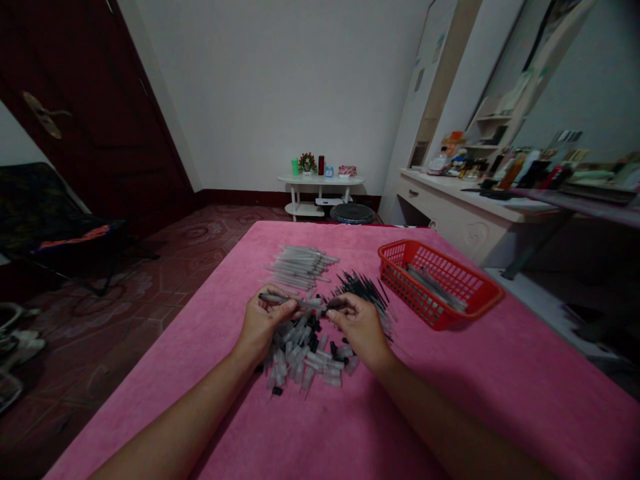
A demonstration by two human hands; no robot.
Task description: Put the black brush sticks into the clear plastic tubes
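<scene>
My left hand [267, 313] is closed around a translucent pen [309, 305], which lies nearly level above the pink cloth. At the pen's right end, my right hand [359, 327] pinches a small dark pen part [335, 303]; whether it is fitted on or only touching I cannot tell. Below both hands is a heap of clear pen caps [300, 357] mixed with small black pieces. Pale pen barrels [300, 265] lie in a bundle beyond my left hand. Thin dark refills [367, 288] are fanned out just beyond my right hand.
A red plastic basket [440, 319] with several pens in it stands at the right on the pink-covered table [210, 347]. Farther off are a white side table [323, 180], a dresser [450, 200] crowded with bottles and a folding chair [55, 220].
</scene>
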